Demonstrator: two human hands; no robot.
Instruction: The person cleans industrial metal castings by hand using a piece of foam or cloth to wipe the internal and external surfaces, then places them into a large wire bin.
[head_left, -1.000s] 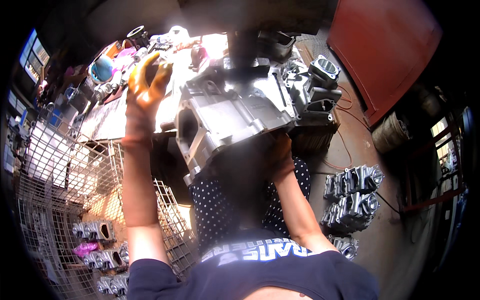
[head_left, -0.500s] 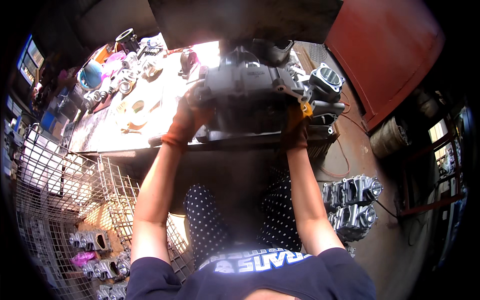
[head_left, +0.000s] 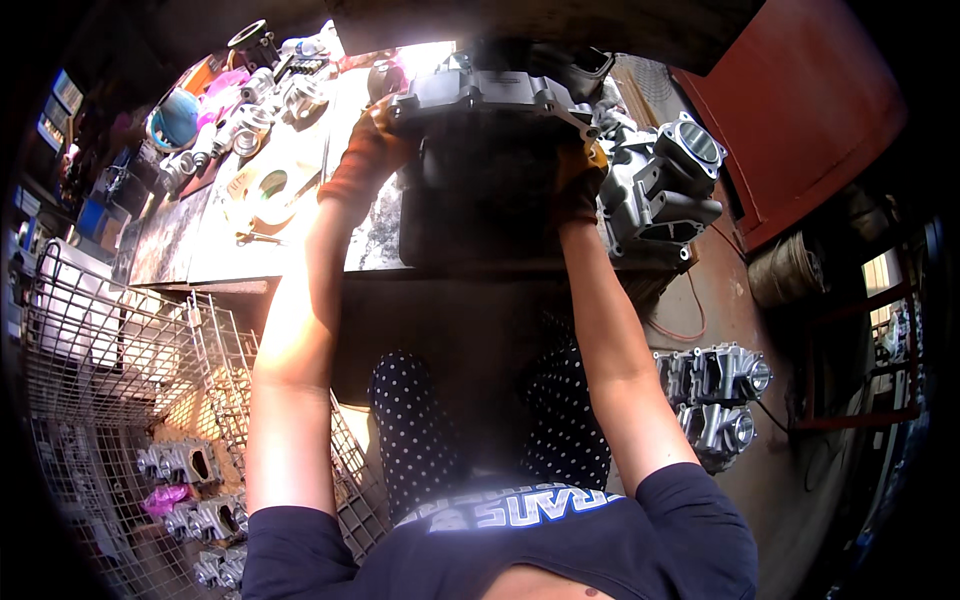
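Note:
A long grey metal casting (head_left: 478, 90), like an engine housing, is held at both ends over the far part of the workbench (head_left: 378, 240). My left hand (head_left: 382, 148), in an orange glove, is closed round its left end. At its right end my right hand (head_left: 580, 175), in an orange and yellow glove, grips below a protruding lug. Deep shadow under the casting hides most of the right fingers and what supports it, if anything. Another silvery casting (head_left: 665, 185) with a round bore sits just right of my right hand.
Small metal parts (head_left: 245, 130) and a blue round container (head_left: 175, 120) crowd the bench's left. A dark panel (head_left: 560, 25) hangs over its far side. A wire cage (head_left: 110, 350) with castings stands at left; more castings (head_left: 715, 390) lie on the floor at right, near a red panel (head_left: 800, 110).
Both hands have carried the casting farther from me, and it has tilted so less of its top face shows. My arms are stretched farther out, and the view has shifted slightly.

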